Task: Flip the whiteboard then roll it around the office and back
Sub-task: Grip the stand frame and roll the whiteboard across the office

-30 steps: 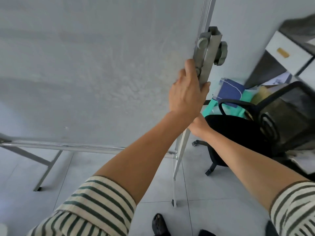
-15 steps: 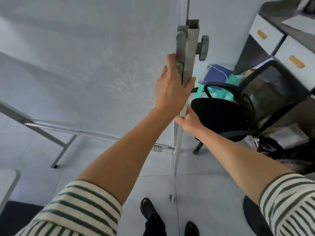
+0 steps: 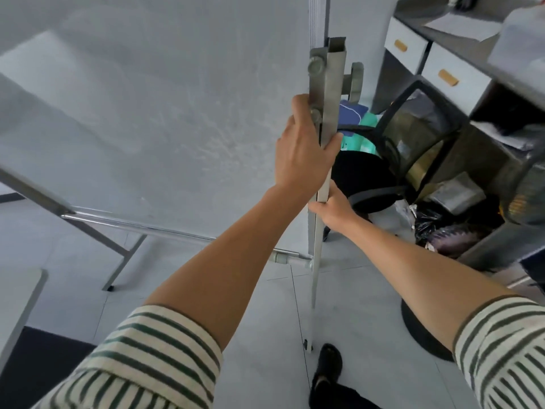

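The whiteboard fills the upper left of the head view, its white panel facing me. Its grey metal side post stands upright at the centre, with round knobs near the top. My left hand is wrapped around this post just below the lower knob. My right hand grips the same post lower down, fingers curled around its edge. A chrome crossbar runs under the panel, and the post's foot rests on the tiled floor.
A black mesh office chair stands just right of the post. Grey shelving with white drawers and cluttered bags lines the right side. A table corner and dark mat sit at the lower left. My shoe is beside the post's foot.
The view has swung and the board's post now stands upright at centre. The shelving and chair have come closer on the right. Both hands keep their grip on the post.
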A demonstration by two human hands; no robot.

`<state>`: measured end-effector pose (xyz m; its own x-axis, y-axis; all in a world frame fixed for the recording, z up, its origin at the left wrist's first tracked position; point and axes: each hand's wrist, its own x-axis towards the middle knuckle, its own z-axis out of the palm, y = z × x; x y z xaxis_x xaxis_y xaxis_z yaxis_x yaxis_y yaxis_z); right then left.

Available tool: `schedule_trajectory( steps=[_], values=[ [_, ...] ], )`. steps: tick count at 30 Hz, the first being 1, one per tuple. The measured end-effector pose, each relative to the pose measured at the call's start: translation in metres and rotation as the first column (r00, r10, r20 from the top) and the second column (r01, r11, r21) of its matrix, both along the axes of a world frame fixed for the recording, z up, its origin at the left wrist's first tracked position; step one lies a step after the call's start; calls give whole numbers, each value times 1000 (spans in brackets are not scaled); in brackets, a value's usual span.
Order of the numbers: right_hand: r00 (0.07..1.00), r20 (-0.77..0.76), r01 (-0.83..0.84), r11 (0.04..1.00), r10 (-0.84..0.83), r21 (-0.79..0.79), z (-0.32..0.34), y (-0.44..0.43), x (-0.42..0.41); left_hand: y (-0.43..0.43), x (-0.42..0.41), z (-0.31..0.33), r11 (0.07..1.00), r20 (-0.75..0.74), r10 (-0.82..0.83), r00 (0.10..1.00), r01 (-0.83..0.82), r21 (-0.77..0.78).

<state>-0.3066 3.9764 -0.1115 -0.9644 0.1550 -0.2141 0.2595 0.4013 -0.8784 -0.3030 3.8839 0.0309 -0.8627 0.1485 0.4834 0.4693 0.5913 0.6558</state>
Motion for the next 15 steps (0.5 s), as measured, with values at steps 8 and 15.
schedule_trajectory(
  steps=[8,15],
  values=[
    [1000,14,10,1000,-11,26,-18,18,101,10,108,1,999,17,-47,999,47,10],
    [1000,4,-14,998,14,60,-3,37,186,34,188,3,999,15,-35,999,35,36]
  ],
)
